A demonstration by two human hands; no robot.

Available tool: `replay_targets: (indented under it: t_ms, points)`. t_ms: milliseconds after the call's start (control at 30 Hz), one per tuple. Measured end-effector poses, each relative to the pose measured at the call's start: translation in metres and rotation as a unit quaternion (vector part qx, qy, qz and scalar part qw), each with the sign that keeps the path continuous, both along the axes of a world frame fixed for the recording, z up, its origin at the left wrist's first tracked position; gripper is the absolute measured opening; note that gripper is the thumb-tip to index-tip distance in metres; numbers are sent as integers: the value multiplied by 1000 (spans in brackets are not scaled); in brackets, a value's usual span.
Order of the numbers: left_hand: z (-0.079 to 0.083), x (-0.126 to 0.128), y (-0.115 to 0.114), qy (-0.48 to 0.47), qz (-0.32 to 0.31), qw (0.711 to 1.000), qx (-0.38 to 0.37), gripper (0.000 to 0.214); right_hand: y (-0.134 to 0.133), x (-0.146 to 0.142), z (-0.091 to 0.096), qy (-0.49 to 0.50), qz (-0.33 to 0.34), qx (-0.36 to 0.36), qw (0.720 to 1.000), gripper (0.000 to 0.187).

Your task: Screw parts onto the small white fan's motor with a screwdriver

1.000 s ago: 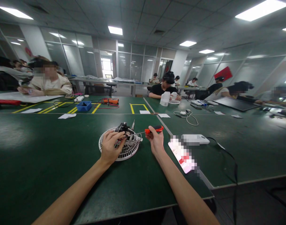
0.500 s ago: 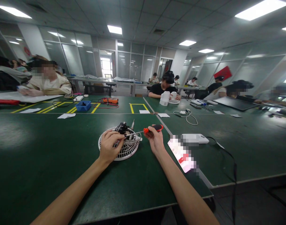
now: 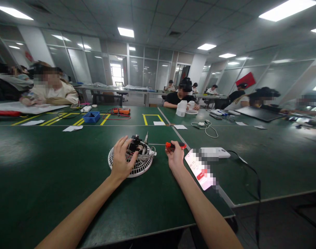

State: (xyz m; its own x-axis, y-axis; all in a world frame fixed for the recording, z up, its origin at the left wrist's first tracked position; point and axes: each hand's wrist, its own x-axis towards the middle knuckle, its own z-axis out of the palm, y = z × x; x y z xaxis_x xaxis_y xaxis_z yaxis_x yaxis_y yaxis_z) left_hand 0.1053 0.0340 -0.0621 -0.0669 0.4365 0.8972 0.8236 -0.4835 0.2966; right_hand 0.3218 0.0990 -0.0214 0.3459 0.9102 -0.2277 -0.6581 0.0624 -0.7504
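Observation:
A white round fan grille [image 3: 141, 169] lies on the green table in front of me. On top of it sits a black motor assembly [image 3: 136, 144] with white wires [image 3: 148, 152] at its right side. My left hand [image 3: 122, 159] is at the left of the assembly, thumb and fingers spread apart; whether it touches the parts is hard to tell. In my right hand [image 3: 175, 154] is a screwdriver [image 3: 176, 145] with a red and black handle. Its thin shaft points left, and the tip is close to the assembly's right side, seemingly apart from it.
A lit phone [image 3: 198, 171] and a white power bank [image 3: 215, 152] with a black cable lie to the right. Further back are a blue bin [image 3: 91, 117], an orange meter [image 3: 121, 111], paper slips and a white cable [image 3: 211, 129]. Co-workers sit around the tables.
My right hand has drawn the screwdriver back to the right, away from the motor assembly. The fingers of my left hand have opened from a pinch near the screwdriver's tip.

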Motion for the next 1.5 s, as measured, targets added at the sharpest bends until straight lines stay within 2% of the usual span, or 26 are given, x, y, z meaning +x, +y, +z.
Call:
replay_targets:
  t_ms: [133,267,600,833,1267,1500]
  points:
    - [-9,-1,6,-40,3,996,-83,65,-1,-3,-1,-12,-21,0,1000,35]
    - [-10,-1,8,-67,-8,990,-124,62,-1,-3,0,-10,-37,7,999,34]
    - [-6,-4,7,-123,-3,982,-141,53,0,-3,-6,-28,-17,19,999,37]
    - [-7,-5,8,-120,1,985,-120,52,1,-4,-7,-18,-24,18,999,38]
    - [-3,-3,5,-135,6,983,-126,52,-2,-6,-7,-32,-23,28,999,43]
    - [-5,-4,6,-141,4,982,-129,53,-5,-8,-5,-16,-31,10,999,41]
